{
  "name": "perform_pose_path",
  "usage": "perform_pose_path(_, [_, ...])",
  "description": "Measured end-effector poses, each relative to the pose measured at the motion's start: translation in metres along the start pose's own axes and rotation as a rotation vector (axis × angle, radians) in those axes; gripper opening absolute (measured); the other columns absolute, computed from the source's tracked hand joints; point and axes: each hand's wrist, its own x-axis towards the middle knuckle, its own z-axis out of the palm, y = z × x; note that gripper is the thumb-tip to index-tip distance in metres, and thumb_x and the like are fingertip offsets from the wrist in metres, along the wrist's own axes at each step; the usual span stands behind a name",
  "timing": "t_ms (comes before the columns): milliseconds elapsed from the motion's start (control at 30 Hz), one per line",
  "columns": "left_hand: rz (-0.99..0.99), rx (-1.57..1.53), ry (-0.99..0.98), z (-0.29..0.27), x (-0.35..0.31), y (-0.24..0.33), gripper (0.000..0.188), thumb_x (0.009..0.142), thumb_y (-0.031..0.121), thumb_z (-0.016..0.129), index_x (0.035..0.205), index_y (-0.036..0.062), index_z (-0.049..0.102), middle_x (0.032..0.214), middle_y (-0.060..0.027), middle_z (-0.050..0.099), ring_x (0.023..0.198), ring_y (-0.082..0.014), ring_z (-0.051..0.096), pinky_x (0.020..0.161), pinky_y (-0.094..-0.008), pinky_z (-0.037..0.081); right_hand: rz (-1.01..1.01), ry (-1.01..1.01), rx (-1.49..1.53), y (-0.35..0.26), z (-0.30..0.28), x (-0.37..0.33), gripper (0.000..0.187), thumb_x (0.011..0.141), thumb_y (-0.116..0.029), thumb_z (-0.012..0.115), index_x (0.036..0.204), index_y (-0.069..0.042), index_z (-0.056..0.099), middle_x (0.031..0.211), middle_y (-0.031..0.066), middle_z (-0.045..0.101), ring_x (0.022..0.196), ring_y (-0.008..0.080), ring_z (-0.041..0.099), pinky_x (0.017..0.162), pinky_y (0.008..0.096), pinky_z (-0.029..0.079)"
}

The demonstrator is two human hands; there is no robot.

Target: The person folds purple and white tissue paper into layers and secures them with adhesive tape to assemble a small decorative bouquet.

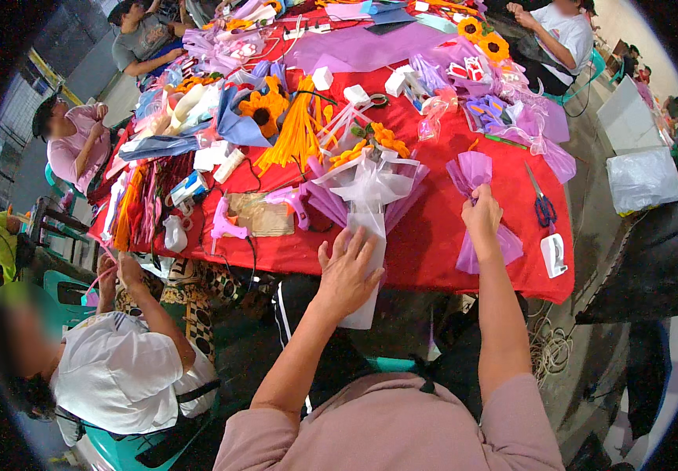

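Note:
My left hand lies with spread fingers on the long white translucent ribbon tail, which hangs over the table's near edge. Above those fingers, a white bow is tied round a bouquet in purple wrap, with orange crocheted-looking flowers at its far end. To the right, my right hand is closed round the pinched middle of a sheer purple wrapping piece, which fans out on both sides of the grip. Scissors with dark blue handles lie right of that hand.
Two pink glue guns lie with brown cardboard left of the bouquet on the red tablecloth. Orange stems, sunflowers and wraps crowd the far side. A white plastic piece lies near the right corner. Several people sit around.

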Motion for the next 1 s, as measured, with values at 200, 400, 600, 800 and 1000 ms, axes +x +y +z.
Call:
perform_pose_path(200, [-0.041, -0.052, 0.048, -0.002, -0.002, -0.004, 0.056, 0.078, 0.025, 0.069, 0.13, 0.0131, 0.052, 0.143, -0.0119, 0.041, 0.13, -0.0378, 0.034, 0.1, -0.0558, 0.028, -0.321, 0.279, 0.181, -0.051, -0.031, -0.017, 0.018, 0.077, -0.017, 0.071, 0.083, -0.005, 0.059, 0.076, 0.014, 0.059, 0.083, 0.0344, 0.059, 0.078, 0.0475, 0.045])
perform_pose_path(400, [-0.073, -0.141, 0.205, 0.009, 0.0, -0.002, 0.057, 0.069, 0.014, 0.074, 0.124, 0.0115, 0.058, 0.14, -0.0151, 0.044, 0.125, -0.0396, 0.04, 0.096, -0.0519, 0.034, 0.072, -0.422, 0.737, -0.114, -0.012, -0.108, 0.021, 0.081, -0.02, 0.07, 0.081, 0.001, 0.067, 0.075, 0.0181, 0.067, 0.066, 0.0281, 0.067, 0.061, 0.0371, 0.05])
perform_pose_path(600, [-0.084, -0.365, 0.431, 0.013, 0.0, -0.002, 0.077, 0.064, 0.0, 0.074, 0.135, 0.0035, 0.045, 0.138, -0.0227, 0.041, 0.123, -0.0425, 0.042, 0.101, -0.048, 0.039, 0.075, -0.422, 0.757, -0.127, 0.0, -0.124, 0.018, 0.079, -0.016, 0.069, 0.082, 0.002, 0.066, 0.073, 0.0153, 0.066, 0.065, 0.0259, 0.063, 0.062, 0.0361, 0.048])
perform_pose_path(800, [-0.356, -1.08, 0.468, -0.01, -0.019, 0.011, 0.068, 0.074, -0.003, 0.072, 0.134, -0.0024, 0.041, 0.131, -0.0175, 0.047, 0.109, -0.0226, 0.058, 0.089, -0.0325, 0.05, 0.114, -0.474, 0.987, -0.117, -0.043, -0.132, 0.012, 0.081, -0.01, 0.069, 0.082, 0.001, 0.064, 0.066, -0.0008, 0.058, 0.061, 0.0056, 0.05, 0.054, 0.0252, 0.041])
perform_pose_path(1000, [-0.478, -1.51, 0.21, 0.001, -0.058, 0.031, 0.015, 0.087, 0.008, 0.067, 0.1, -0.0005, 0.065, 0.082, -0.0024, 0.068, 0.071, -0.0079, 0.062, 0.064, -0.0228, 0.049, 0.146, -0.605, 1.075, -0.099, -0.087, -0.167, 0.009, 0.085, -0.007, 0.067, 0.087, 0.0, 0.062, 0.071, -0.0006, 0.059, 0.063, 0.0053, 0.052, 0.056, 0.0217, 0.041])
